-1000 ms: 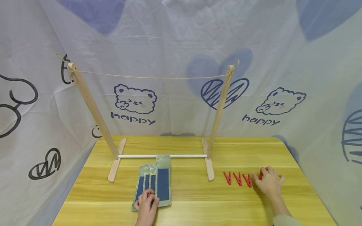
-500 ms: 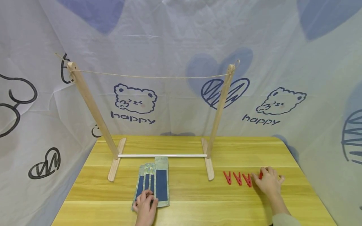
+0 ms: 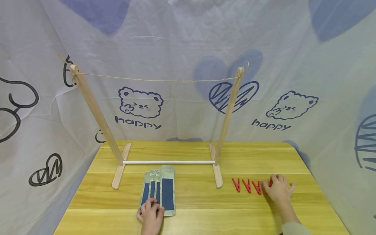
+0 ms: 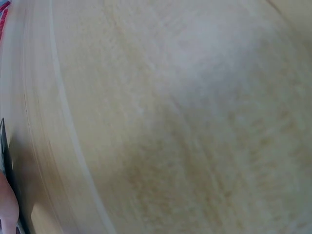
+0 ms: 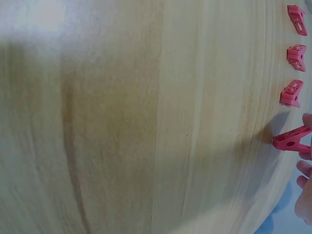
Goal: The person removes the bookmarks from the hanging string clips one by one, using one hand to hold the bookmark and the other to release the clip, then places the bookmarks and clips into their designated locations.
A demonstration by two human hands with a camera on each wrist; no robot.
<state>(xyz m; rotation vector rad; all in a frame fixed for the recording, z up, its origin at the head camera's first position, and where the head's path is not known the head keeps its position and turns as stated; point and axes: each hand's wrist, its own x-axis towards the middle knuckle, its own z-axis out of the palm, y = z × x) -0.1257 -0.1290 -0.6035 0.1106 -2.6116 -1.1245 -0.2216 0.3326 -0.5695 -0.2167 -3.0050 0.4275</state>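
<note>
My left hand (image 3: pixel 151 215) rests with bent fingers on several overlapping flat blue pieces with pale green borders, thumb at the rightmost flat blue piece (image 3: pixel 167 195). This one overlaps the others (image 3: pixel 153 186). In the left wrist view, a finger (image 4: pixel 7 207) lies along a thin dark edge (image 4: pixel 10 183) that casts a shadow on the table; the rest is out of that view. My right hand (image 3: pixel 279 190) pinches a red clothespin (image 5: pixel 291 140), partly covered by the fingers in the head view. Three more red clothespins (image 3: pixel 247 186) lie in a row to its left.
A wooden stand with two uprights (image 3: pixel 227 120) and a white crossbar (image 3: pixel 188 162) stands at the table's back. A thin string (image 3: pixel 164 80) runs between the uprights' tops. The wood-grain table (image 3: pixel 202 202) ends before a printed curtain (image 3: pixel 182 124).
The rightmost flat blue piece shifts slightly left, and its far end comes down toward me, off the white crossbar. My left hand moves only slightly. The right hand keeps its place on the clothespin.
</note>
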